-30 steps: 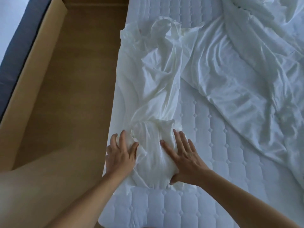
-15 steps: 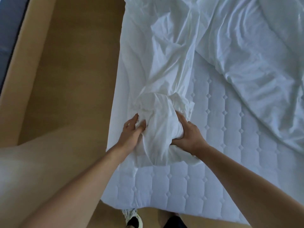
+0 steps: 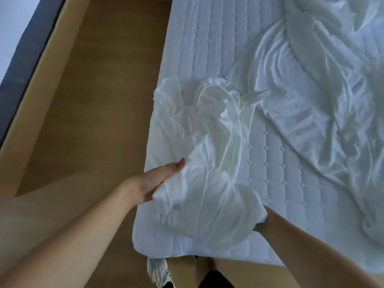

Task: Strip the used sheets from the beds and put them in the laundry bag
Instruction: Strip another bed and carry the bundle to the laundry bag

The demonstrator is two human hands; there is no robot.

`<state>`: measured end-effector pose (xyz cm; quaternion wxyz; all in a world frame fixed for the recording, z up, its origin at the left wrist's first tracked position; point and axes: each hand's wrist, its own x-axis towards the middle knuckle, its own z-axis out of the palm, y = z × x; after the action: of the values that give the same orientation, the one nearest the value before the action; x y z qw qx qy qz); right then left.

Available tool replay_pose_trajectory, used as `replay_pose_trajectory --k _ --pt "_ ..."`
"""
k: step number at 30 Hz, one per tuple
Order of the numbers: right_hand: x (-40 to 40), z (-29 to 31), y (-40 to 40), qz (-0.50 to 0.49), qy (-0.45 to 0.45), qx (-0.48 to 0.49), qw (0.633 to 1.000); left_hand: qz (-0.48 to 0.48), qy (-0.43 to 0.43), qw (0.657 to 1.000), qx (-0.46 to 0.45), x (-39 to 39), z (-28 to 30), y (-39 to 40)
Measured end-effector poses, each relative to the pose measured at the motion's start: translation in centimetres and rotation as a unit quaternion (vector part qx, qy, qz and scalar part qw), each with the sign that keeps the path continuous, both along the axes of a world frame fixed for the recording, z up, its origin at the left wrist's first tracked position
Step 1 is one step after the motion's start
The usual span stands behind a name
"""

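From the head camera, your white sheet [image 3: 212, 163] lies bunched on the near corner of the quilted mattress [image 3: 291, 183], at lower centre of the frame. Its long axis runs from the rolled bundle at lower centre up and slightly left toward the crumpled loose end in mid-frame, roughly along the mattress's left edge. The near end is a thick, rounded wad with tight folds; the far end opens out into soft ruffles and a twisted tail pointing right. The cloth looks plain white, creased and thin.

Your left hand [image 3: 151, 183] lies against the left side of the wad, thumb up along the cloth and palm on it; the fingers are tucked under the fabric, so you cannot tell how far they curl. Your right hand [image 3: 262, 221] is mostly buried beneath the wad's right side, and its hold cannot be made out either.

A second rumpled white cover [image 3: 322, 96] fills the upper right. The wooden floor [image 3: 99, 100] takes the left, with a pale shoe [image 3: 158, 271] at bottom centre
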<state>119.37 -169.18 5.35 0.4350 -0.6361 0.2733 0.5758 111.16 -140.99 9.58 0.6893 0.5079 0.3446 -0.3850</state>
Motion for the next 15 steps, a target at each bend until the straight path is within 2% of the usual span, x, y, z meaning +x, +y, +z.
replay_pose_trajectory --k 3,4,5,7,8,9,10,12,13,15 --pt "1.0 1.0 0.8 -0.209 0.006 0.063 0.976 -0.041 -0.086 0.983 0.155 -0.7 -1.4 -1.8" --pt "1.4 1.4 0.8 -0.231 -0.028 0.079 0.969 -0.05 -0.1 0.971 0.212 -0.8 -2.4 -2.4" --pt "1.6 1.8 0.6 -0.223 -0.07 0.093 0.968 -0.031 -0.104 0.963 0.246 -1.0 -3.3 -2.9" --pt "1.2 2.7 -0.2 -0.141 -0.166 0.121 0.968 0.076 -0.076 0.963 0.247 -1.0 -5.1 -3.4" --pt "0.6 2.7 -1.0 -0.055 -0.218 0.111 0.968 0.12 -0.058 0.96 0.247 -1.0 -5.9 -3.5" --pt "-0.1 2.6 -1.7 0.064 -0.292 0.071 0.952 0.147 -0.048 0.954 0.258 -1.0 -6.9 -3.2" --pt "-0.6 2.2 -2.3 0.198 -0.381 0.017 0.903 0.156 -0.039 0.95 0.268 -0.8 -8.2 -2.9" --pt "-1.0 -0.1 -3.1 0.433 -0.528 -0.055 0.729 0.155 -0.006 0.944 0.291 -0.5 -11.4 -2.2" --pt "-0.7 -1.3 -2.9 0.496 -0.565 -0.059 0.657 0.146 0.013 0.941 0.305 -0.2 -11.4 -2.2" --pt "0.2 -3.0 -1.8 0.56 -0.582 -0.043 0.587 0.109 0.044 0.933 0.339 0.5 -9.3 -3.0"
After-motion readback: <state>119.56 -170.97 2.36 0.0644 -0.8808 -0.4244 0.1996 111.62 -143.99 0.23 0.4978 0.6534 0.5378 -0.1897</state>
